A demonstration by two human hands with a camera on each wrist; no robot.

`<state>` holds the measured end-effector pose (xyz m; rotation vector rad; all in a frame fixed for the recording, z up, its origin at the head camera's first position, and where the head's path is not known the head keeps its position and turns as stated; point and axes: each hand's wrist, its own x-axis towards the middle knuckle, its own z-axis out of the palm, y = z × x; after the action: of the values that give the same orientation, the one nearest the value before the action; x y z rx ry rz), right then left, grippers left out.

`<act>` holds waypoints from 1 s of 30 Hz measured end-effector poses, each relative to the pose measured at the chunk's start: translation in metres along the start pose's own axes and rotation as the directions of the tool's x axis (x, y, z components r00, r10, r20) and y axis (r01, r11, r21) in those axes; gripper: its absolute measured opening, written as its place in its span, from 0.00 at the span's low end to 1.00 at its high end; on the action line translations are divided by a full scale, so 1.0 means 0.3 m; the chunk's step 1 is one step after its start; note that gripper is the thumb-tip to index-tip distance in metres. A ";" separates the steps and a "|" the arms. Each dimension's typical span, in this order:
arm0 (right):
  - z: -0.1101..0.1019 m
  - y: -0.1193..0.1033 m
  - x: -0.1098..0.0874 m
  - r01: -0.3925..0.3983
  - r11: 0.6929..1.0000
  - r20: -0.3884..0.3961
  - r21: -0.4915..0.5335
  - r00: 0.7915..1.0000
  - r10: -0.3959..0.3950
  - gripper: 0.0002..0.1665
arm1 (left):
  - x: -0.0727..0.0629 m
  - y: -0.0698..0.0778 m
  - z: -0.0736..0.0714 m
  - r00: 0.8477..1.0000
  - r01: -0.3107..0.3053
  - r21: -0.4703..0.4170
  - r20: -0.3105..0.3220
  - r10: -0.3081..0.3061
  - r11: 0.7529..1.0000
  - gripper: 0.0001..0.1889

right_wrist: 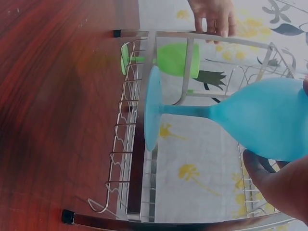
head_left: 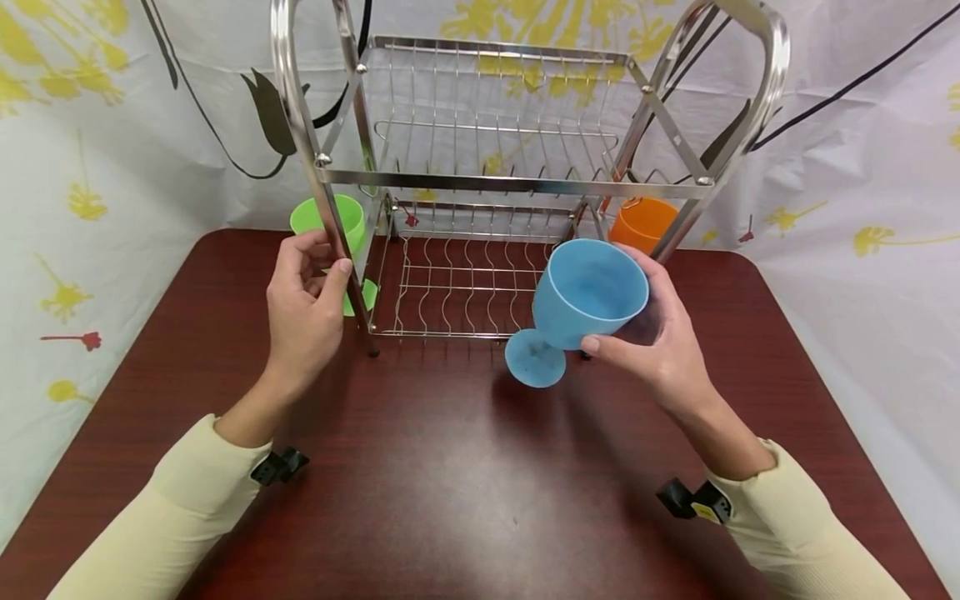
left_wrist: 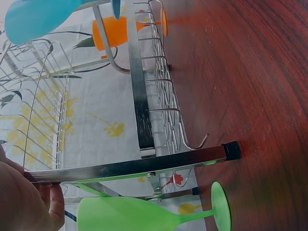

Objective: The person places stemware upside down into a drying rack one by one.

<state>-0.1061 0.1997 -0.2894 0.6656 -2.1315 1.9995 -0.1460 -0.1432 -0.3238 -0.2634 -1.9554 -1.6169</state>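
Note:
My right hand (head_left: 667, 350) holds a blue plastic goblet (head_left: 558, 312) by its bowl, thumb on the near side and fingers behind. The goblet is raised in front of the metal dish rack (head_left: 517, 181), mouth up and tilted, its round foot lower left. In the right wrist view, the stem and foot of the blue goblet (right_wrist: 264, 118) show whole. My left hand (head_left: 303, 300) grips the rack's left front post between thumb and fingers. Right behind that hand stands a green goblet (head_left: 348, 221), partly hidden by the hand and post.
An orange goblet (head_left: 645, 221) stands at the rack's right side, partly behind its post. The rack has an upper wire shelf (head_left: 495, 129) and a lower wavy-wire shelf (head_left: 468, 287). It stands on a dark red wooden table (head_left: 450, 467), before a patterned white cloth (head_left: 90, 275).

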 end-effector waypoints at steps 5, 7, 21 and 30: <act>0.016 0.001 0.014 0.015 1.000 0.003 0.013 1.000 -0.015 0.49 | 0.000 0.001 -0.004 1.000 0.007 -0.001 -0.009 -0.007 1.000 0.15; 0.021 0.002 0.018 0.017 1.000 0.004 0.018 1.000 -0.017 0.50 | 0.000 0.001 -0.005 1.000 0.011 -0.003 -0.013 -0.011 1.000 0.15; 0.026 0.010 0.029 0.032 0.999 -0.026 -0.023 0.999 -0.033 0.53 | -0.007 -0.001 0.006 0.999 0.032 -0.015 -0.027 -0.032 0.999 0.15; 0.033 0.024 0.045 0.045 0.998 -0.044 -0.052 0.998 -0.047 0.54 | -0.015 0.020 0.009 0.992 -0.002 0.020 -0.124 0.004 1.000 0.12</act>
<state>-0.1193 0.1873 -0.2915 0.6496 -2.1142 1.9116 -0.1403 -0.1381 -0.3215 -0.1540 -1.8746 -1.5729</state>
